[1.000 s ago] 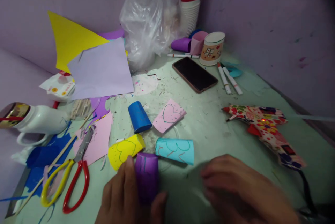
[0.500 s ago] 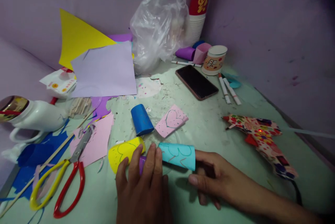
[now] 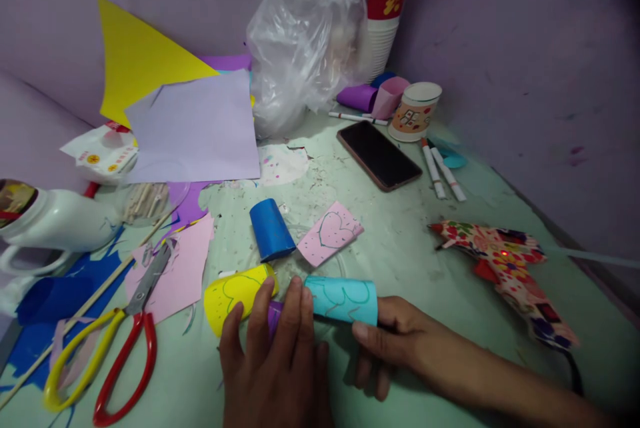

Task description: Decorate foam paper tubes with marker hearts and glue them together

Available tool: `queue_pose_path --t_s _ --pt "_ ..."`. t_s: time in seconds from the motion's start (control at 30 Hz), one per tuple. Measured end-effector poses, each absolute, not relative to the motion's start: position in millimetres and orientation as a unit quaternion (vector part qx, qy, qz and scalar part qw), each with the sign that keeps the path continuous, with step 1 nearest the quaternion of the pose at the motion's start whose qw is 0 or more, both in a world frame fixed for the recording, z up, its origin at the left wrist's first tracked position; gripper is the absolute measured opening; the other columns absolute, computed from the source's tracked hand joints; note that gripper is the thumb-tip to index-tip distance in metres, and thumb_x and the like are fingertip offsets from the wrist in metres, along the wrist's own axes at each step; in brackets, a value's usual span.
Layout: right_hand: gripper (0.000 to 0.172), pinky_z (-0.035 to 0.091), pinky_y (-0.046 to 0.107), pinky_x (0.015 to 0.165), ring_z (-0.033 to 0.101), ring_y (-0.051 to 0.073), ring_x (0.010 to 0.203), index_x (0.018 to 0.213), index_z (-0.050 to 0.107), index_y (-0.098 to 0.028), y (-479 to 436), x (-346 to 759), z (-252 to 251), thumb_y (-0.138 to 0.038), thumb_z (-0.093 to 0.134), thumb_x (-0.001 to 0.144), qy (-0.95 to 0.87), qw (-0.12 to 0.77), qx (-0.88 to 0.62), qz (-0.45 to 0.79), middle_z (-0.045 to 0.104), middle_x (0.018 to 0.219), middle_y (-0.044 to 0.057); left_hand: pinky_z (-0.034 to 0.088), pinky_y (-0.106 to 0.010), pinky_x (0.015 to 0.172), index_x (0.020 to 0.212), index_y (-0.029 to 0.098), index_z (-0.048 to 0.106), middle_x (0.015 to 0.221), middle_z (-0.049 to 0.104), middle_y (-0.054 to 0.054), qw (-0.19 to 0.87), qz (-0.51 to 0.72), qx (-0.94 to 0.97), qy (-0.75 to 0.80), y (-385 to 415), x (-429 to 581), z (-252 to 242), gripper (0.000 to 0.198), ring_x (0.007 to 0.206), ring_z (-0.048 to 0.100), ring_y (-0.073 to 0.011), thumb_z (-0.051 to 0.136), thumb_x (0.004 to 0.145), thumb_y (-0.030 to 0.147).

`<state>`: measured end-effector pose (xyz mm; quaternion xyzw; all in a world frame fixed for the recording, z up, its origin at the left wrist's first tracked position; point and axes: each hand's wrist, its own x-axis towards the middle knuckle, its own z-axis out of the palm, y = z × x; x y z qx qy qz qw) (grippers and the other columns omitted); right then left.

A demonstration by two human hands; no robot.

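My left hand (image 3: 277, 348) lies with fingers spread over a purple roll (image 3: 274, 316), its fingertips by a yellow paper roll (image 3: 233, 295) with a drawn heart. My right hand (image 3: 395, 345) holds the right end of a light blue paper roll (image 3: 345, 299), a finger inside it and the thumb at its lower edge. Behind them are a blue roll (image 3: 271, 231) and a pink roll (image 3: 330, 235) with a heart drawn on it. The purple roll is mostly hidden under my left hand.
Scissors (image 3: 135, 308) and a white mug (image 3: 70, 218) are on the left. A phone (image 3: 380, 155) and a patterned cup (image 3: 416, 111) stand further back. A flowered glue gun (image 3: 505, 261) lies on the right. A plastic bag (image 3: 305, 41) is at the wall.
The view has shifted slightly. My right thumb has moved up and closer against the light blue roll's edge. My left hand stays over the purple roll.
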<state>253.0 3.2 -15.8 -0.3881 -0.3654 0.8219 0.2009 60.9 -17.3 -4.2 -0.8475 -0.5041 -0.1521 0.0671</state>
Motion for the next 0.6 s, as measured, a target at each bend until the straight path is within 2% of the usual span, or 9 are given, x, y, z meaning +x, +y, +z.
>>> queue_pose_path --t_s 0.23,0.43,0.6 --pt "0.049 0.050 0.019 0.052 0.060 0.008 0.053 0.088 0.061 -0.012 6.3 252.5 -17.6 -0.058 0.067 0.071 -0.335 0.204 -0.376 0.839 0.063 0.064 0.001 0.022 -0.052 0.104 0.119 0.014 0.059 0.124 0.063 -0.010 0.064 -0.154 -0.852 -0.497 -18.9 60.4 -5.8 0.038 0.127 0.040 -0.0333 0.049 0.082 0.015" --pt "0.056 0.043 0.017 0.036 0.054 0.011 0.034 0.113 0.055 -0.009 6.2 250.5 -15.3 -0.051 0.062 0.077 -0.220 0.248 -0.412 0.849 0.058 0.042 -0.002 0.019 -0.051 0.107 0.126 0.014 0.054 0.127 0.061 -0.011 0.064 -0.163 -0.846 -0.503 -20.2 61.1 -7.6 0.043 0.130 0.037 -0.0321 0.050 0.083 0.017" --pt "0.060 0.047 0.019 0.037 0.059 0.013 0.037 0.117 0.052 -0.009 5.1 246.4 -18.9 -0.053 0.061 0.077 -0.226 0.251 -0.427 0.839 0.061 0.044 0.000 0.017 -0.053 0.108 0.127 0.013 0.051 0.128 0.060 -0.012 0.052 -0.173 -0.840 -0.511 -20.5 66.7 -8.9 0.044 0.132 0.034 -0.0321 0.049 0.084 0.016"
